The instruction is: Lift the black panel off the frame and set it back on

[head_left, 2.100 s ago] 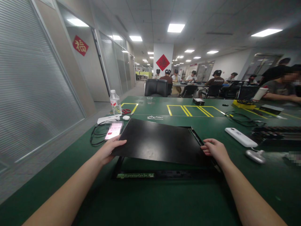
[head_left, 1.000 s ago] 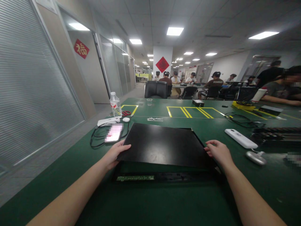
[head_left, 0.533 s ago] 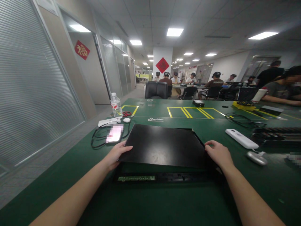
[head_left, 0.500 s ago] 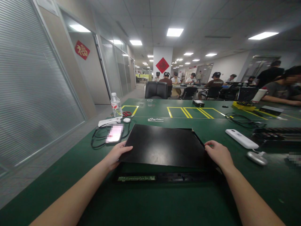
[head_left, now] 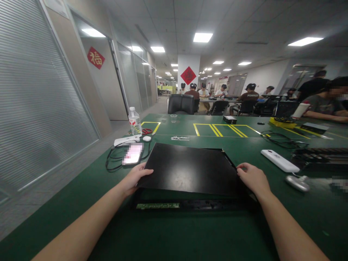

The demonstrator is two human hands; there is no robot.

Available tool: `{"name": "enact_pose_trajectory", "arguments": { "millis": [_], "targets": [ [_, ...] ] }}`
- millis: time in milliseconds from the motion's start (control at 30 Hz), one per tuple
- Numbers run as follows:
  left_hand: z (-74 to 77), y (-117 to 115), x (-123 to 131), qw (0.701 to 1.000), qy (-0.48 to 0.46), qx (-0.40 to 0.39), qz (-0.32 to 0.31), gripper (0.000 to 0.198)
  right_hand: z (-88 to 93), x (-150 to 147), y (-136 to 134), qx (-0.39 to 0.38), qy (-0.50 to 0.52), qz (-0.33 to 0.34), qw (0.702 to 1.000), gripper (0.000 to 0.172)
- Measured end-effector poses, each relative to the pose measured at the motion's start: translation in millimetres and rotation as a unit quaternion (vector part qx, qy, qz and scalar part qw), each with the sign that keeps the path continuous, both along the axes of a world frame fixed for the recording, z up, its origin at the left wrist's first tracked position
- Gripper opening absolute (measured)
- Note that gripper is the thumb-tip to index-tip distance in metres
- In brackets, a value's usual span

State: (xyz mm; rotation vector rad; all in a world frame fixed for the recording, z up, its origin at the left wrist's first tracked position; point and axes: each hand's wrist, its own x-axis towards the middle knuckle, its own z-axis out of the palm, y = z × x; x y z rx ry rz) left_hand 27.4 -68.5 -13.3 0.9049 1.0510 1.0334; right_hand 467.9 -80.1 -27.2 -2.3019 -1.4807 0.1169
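A flat, glossy black panel [head_left: 187, 168], which looks like a display screen, lies tilted over a black frame [head_left: 217, 204]. My left hand [head_left: 138, 177] is closed on the panel's left edge, thumb on top and the other fingers mostly hidden beneath. At the right side, my right hand [head_left: 251, 177] pinches the edge of the black frame with curled fingers; the panel's right edge is close by. A green circuit strip [head_left: 157, 206] shows along the near part of the frame, below the panel's front edge.
Left on the green table are a water bottle [head_left: 135, 122], red-handled scissors [head_left: 147, 131], a phone [head_left: 133, 153] and cables. A white power bank [head_left: 280, 161], a silver device [head_left: 297, 183] and a dark ribbed assembly [head_left: 320, 156] lie right. People sit farther back and at right.
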Motion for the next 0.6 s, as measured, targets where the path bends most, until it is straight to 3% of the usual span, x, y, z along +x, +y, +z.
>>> {"name": "enact_pose_trajectory", "arguments": {
  "millis": [267, 600],
  "targets": [
    [-4.1, 1.8, -2.6, 1.000, -0.002, 0.012, -0.028, 0.057, 1.8, -4.8, -2.7, -0.017, -0.011, 0.000, 1.000, 0.028],
    [-4.2, -0.2, 1.9, 0.999, 0.015, 0.024, -0.018, 0.079, 2.6, -7.8, -2.1, -0.030, -0.040, -0.006, 0.999, 0.032]
  ]
}}
